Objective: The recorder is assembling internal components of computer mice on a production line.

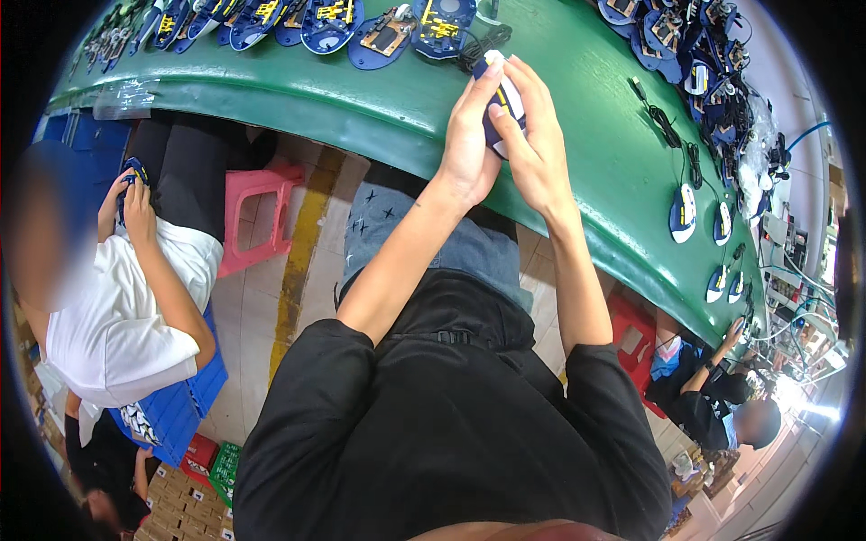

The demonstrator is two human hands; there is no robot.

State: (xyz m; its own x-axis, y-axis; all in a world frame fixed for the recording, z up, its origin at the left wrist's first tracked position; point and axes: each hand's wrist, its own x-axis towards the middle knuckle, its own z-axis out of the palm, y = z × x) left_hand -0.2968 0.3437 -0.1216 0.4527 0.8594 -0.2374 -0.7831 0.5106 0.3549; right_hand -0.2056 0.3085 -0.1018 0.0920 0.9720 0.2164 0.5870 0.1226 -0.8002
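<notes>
Both my hands are closed round a computer mouse (511, 97), dark blue and white with a yellow strip, just above the green table's near edge. My left hand (469, 140) cups it from the left side, thumb up along its top end. From the right, my right hand (538, 135) wraps it, with the thumb laid across its face. The palms and fingers hide much of the mouse. Behind the fingertips lies a coiled black cable (487, 43) on the table. Closest to it are an opened blue mouse shell (442, 27) with yellow parts and another with a circuit board (383, 38).
Several open mouse shells (329, 22) line the far left of the green table (361, 108). Mice with cables (683, 215) lie at right, near a heap of parts (704, 77). Co-workers sit on both sides, the left one by a pink stool (257, 212).
</notes>
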